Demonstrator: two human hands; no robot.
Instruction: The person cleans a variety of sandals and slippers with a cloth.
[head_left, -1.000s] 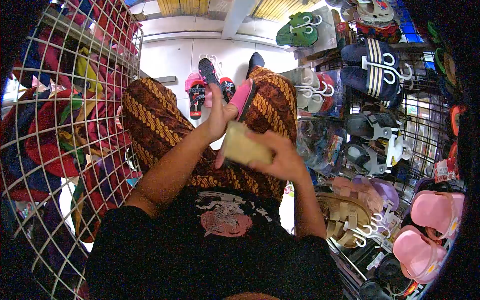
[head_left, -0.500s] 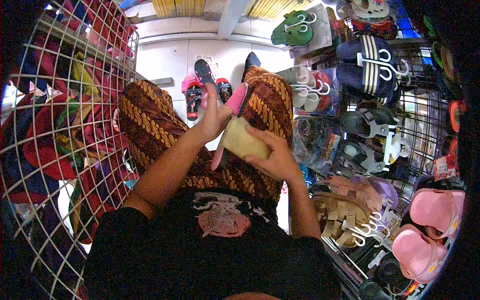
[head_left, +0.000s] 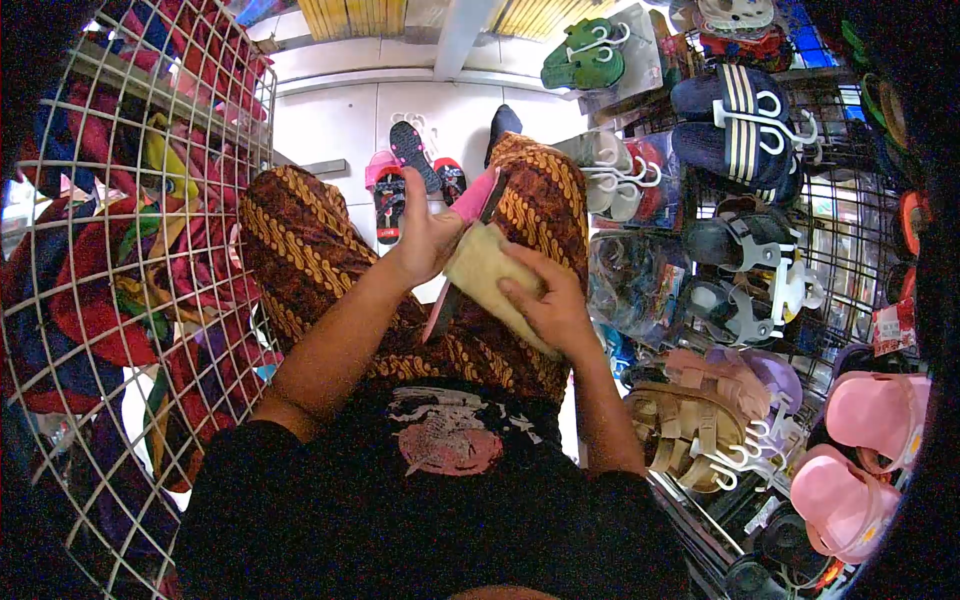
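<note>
My left hand is closed around a pink sandal with a dark edge, held on a slant above my lap; its thumb points up and its other fingers are mostly hidden. A pale yellow cloth is gripped in my right hand and lies against the sandal, covering its middle. Beyond my hands, on the white tiles, are a black-and-red sandal, a dark sole with pink dots and another red-and-black sandal.
A wire grid with colourful cloth goods behind it stands close on my left. On the right, a rack holds navy striped slides, green sandals, tan sandals and pink clogs. My patterned trousers frame the floor.
The yellow cloth has shifted and spread, with more of it now hanging below my right hand. My right hand has turned slightly; the left still grips the pink sandal.
</note>
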